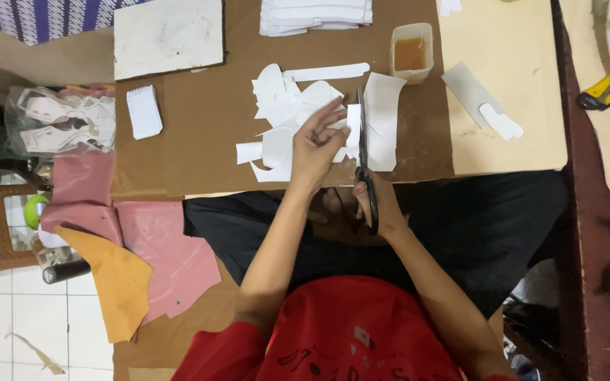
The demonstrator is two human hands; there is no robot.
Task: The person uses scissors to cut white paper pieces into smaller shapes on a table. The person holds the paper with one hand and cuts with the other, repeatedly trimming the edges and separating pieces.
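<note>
At centre of the brown board (206, 120), near its closer edge: white cut piece (353, 130), pinched between thumb and fingertips of left hand (317, 144), fingers curled and pressed together on the sheet. Just right of that hand: black scissors (364, 159), blades pointing far, lying nearly closed along the edge of the white piece. Handle loops gripped by right hand (378, 204), fingers closed through and around them, at the near edge of the board above the lap.

Beneath and around the left hand: heap of white offcuts (284, 120), overlapping, several curved, one long strip at the far side. Right of the scissors: larger white panel (384, 113), touching the blades' side. Farther right, toward the far edge: translucent tub (411, 53) with amber liquid. Far centre: stack of white sheets (315, 15). Far left on the board: white slab (169, 35); near it, small white notepad (143, 111). Right, on pale tan sheet (517, 99): grey strip (469, 88) and small white shape (500, 121), touching. Left of the board: clear bag (58, 120) of white cutouts; nearer, pink sheets (150, 247) and an ochre sheet (118, 282), overlapping.
</note>
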